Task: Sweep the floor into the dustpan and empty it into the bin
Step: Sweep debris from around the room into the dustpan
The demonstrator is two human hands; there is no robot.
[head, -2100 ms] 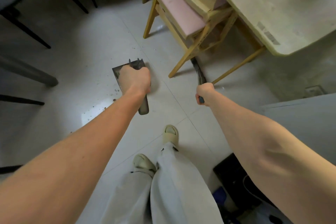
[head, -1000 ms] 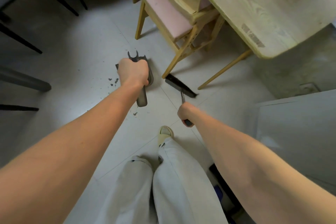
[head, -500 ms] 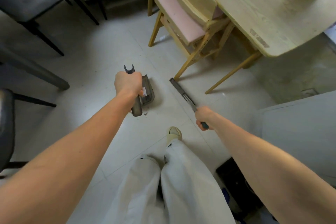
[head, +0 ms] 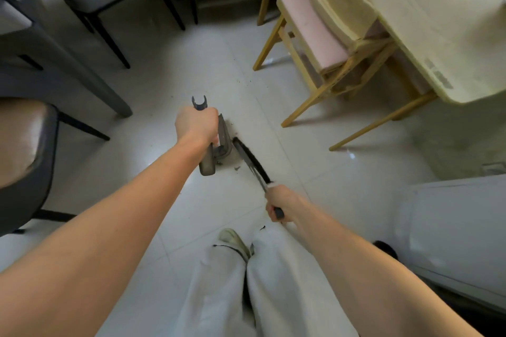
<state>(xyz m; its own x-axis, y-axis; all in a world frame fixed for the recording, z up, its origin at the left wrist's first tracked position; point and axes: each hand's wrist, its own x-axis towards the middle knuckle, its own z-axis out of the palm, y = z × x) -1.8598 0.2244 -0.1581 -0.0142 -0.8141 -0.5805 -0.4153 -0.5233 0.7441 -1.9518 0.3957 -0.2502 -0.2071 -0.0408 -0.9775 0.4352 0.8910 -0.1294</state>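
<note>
The dark grey dustpan stands on the pale tiled floor, tipped up on its edge, its handle ending in a forked clip at the top. Just to its right the brush lies slanted, black bristles close against the pan's mouth. Small dark crumbs sit between them
</note>
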